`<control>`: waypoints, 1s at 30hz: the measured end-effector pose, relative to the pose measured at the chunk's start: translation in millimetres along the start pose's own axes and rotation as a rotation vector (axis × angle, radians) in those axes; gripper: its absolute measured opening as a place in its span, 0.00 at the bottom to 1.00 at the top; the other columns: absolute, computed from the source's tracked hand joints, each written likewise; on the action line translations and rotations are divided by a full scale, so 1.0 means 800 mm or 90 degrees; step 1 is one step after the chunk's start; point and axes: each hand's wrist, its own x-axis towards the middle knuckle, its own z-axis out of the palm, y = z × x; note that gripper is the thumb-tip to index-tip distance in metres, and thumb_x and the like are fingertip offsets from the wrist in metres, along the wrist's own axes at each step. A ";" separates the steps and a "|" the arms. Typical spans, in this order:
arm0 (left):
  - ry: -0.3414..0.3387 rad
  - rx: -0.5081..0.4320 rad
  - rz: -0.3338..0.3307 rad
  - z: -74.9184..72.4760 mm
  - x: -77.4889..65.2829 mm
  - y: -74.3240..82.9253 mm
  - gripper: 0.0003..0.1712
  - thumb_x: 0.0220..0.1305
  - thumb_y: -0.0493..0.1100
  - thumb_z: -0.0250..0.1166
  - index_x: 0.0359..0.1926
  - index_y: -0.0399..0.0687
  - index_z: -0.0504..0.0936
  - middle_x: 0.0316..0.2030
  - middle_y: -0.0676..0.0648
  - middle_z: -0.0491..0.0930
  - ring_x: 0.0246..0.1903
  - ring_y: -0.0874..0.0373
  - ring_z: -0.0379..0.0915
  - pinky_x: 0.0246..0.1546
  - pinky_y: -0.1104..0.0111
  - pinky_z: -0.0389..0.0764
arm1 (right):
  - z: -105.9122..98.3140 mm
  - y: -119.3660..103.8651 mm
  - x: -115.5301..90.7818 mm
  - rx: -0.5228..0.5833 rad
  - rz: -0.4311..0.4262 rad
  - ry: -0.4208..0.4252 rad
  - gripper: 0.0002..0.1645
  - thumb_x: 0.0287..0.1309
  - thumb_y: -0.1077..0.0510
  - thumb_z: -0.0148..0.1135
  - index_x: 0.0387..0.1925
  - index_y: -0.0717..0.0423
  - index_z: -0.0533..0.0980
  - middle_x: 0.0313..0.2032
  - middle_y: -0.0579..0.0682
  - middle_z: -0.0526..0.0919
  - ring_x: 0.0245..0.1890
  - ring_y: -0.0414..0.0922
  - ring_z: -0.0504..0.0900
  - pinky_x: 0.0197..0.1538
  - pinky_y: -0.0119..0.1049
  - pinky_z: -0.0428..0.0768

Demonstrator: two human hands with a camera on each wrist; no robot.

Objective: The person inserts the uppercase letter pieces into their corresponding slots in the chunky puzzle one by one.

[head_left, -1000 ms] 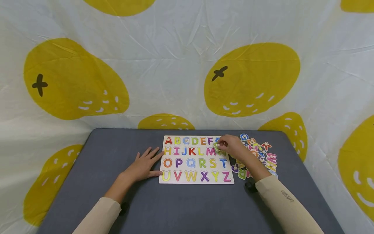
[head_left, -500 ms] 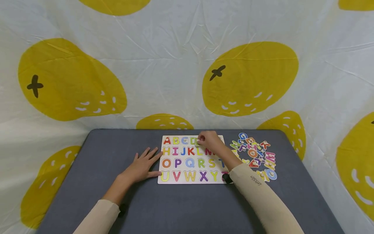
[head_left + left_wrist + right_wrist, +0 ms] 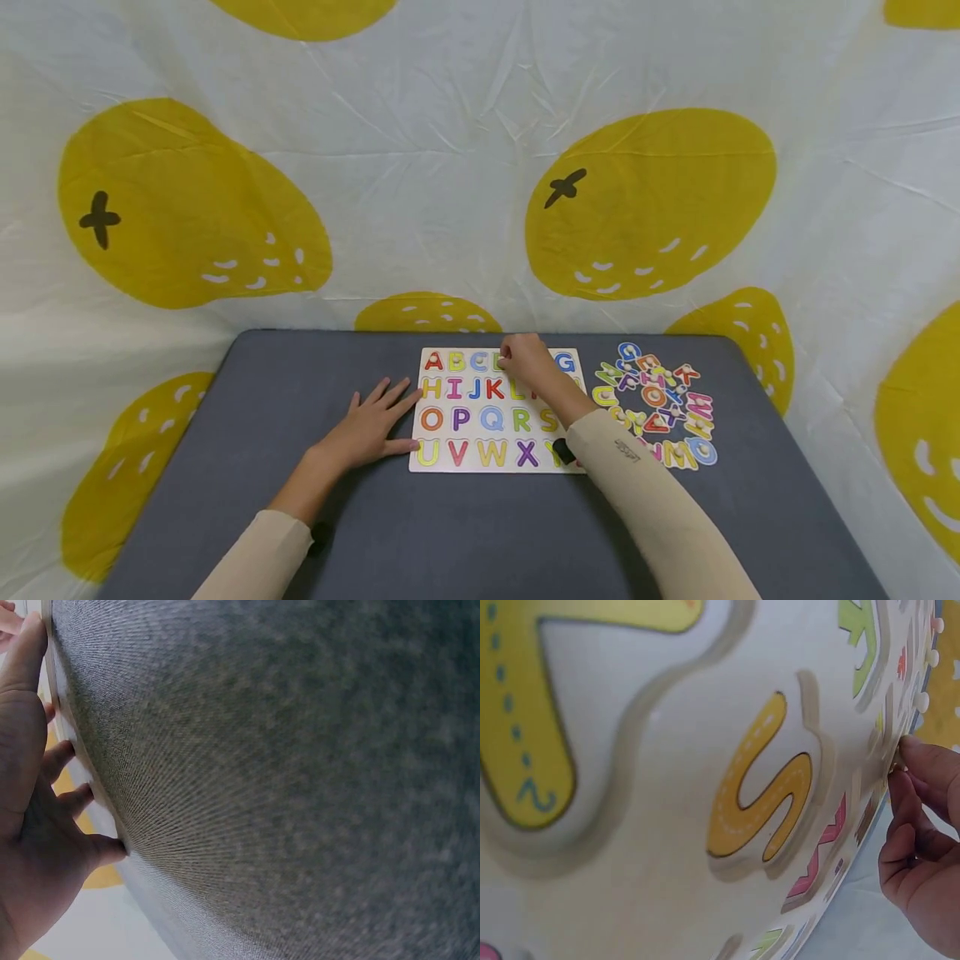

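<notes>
white rectangular alphabet board [image 3: 474, 436]: approx. 3 slots filled, most letters still loose.
head: red a piece [image 3: 434, 361], yellow-green b piece [image 3: 457, 362] & blue c piece [image 3: 477, 361] look seated, knobs up; right hand [image 3: 529, 363] is at the d slot, fingertips together, so prob. the 4th is in hand; slots visible from g on look bare. heap of loose multicol. letter pieces [image 3: 655, 422] lies just right of board on dark grey cloth-like tabletop [image 3: 450, 542]. left hand [image 3: 366, 427] spread wide, tips at board's left edge, gripping nothing.
left wrist: tabletop weave fine & ribbed; fingers along board's thin edge.
right wrist: thumb & finger pinch a small pale letter piece [image 3: 897, 760], narrow grip, near board's far edge; letter can't be read. round whitish knobs [image 3: 922, 702] nearby; curvy orange s slot [image 3: 733, 804] is a smooth, shallow recess w/ dashed line.
</notes>
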 end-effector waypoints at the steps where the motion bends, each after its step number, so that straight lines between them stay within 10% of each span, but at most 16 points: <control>1: 0.000 0.000 -0.001 0.000 0.000 0.000 0.53 0.63 0.72 0.65 0.82 0.62 0.56 0.81 0.43 0.53 0.80 0.34 0.43 0.67 0.23 0.51 | 0.001 0.000 0.001 0.001 -0.002 0.000 0.09 0.65 0.57 0.70 0.29 0.54 0.82 0.29 0.48 0.81 0.31 0.45 0.78 0.36 0.35 0.75; 16: 0.006 0.005 0.002 -0.003 -0.002 0.002 0.53 0.63 0.71 0.66 0.82 0.59 0.58 0.81 0.42 0.54 0.80 0.33 0.44 0.67 0.23 0.52 | -0.001 0.001 -0.004 0.017 0.002 -0.009 0.08 0.66 0.55 0.69 0.39 0.56 0.83 0.33 0.50 0.82 0.34 0.46 0.79 0.39 0.37 0.78; 30: 0.003 0.003 0.001 -0.002 -0.001 0.001 0.53 0.63 0.70 0.66 0.82 0.60 0.57 0.81 0.42 0.53 0.80 0.33 0.43 0.67 0.23 0.51 | -0.068 0.065 -0.048 0.091 -0.048 0.060 0.10 0.69 0.57 0.67 0.46 0.59 0.84 0.38 0.53 0.86 0.39 0.49 0.81 0.45 0.44 0.81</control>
